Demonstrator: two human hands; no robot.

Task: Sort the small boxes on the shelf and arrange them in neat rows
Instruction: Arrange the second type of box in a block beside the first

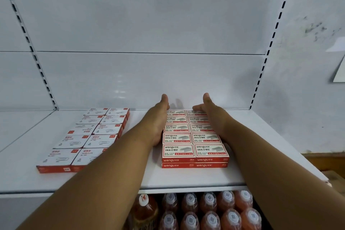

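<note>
Staple boxes (194, 137), two columns stacked two layers high, sit on the white shelf (186, 175) between both hands. Left hand (158, 119) presses flat against their left side, right hand (210, 113) against the right, fingers straight. Paper-clip boxes (87, 136) lie in rows left of the left hand.

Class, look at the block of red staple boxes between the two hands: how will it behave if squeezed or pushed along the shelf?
The staple boxes look stiff and flat, so they probably slide, not tip. Stacked two deep, the top layer may shift. As separate boxes, they could scatter.
</note>
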